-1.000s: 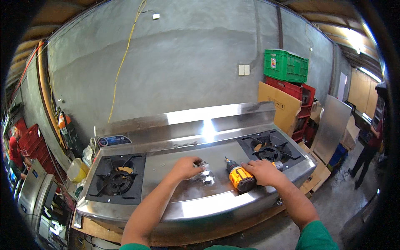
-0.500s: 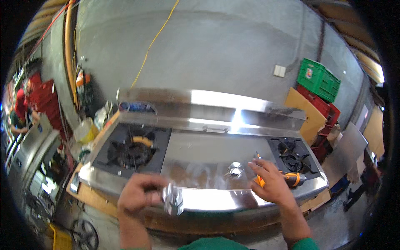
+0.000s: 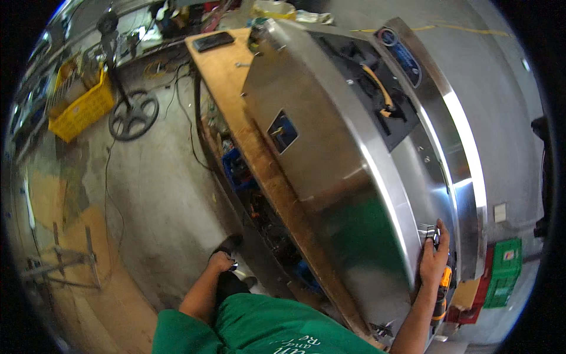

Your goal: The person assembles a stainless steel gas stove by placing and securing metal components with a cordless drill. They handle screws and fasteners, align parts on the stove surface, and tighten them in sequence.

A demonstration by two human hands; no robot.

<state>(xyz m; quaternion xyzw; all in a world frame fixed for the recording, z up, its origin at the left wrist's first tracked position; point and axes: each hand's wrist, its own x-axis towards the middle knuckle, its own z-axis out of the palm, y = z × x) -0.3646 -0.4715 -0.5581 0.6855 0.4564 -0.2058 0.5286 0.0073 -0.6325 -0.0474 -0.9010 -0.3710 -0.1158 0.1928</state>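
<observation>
Your right hand (image 3: 434,259) rests flat, fingers released, on the steel stove top (image 3: 413,177); the orange drill (image 3: 442,292) lies just beside its wrist, long axis along the stove's front edge. Your left hand (image 3: 221,261) hangs low near the floor, well apart from the stove; its fingers look curled, I cannot tell on what.

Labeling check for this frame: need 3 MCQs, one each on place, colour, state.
1. Where does the right hand rest?
A. on the stove top
B. on the crate
C. on the floor

2. What colour is the basket at far left?
A. blue
B. yellow
C. white

3. What is the left hand doing?
A. gripping the drill
B. hanging low beside the stove, off it
C. pressed on a burner

A: its fingers lie on the steel beside the drill.
B: it is bright yellow.
B: it is down over the floor.
</observation>
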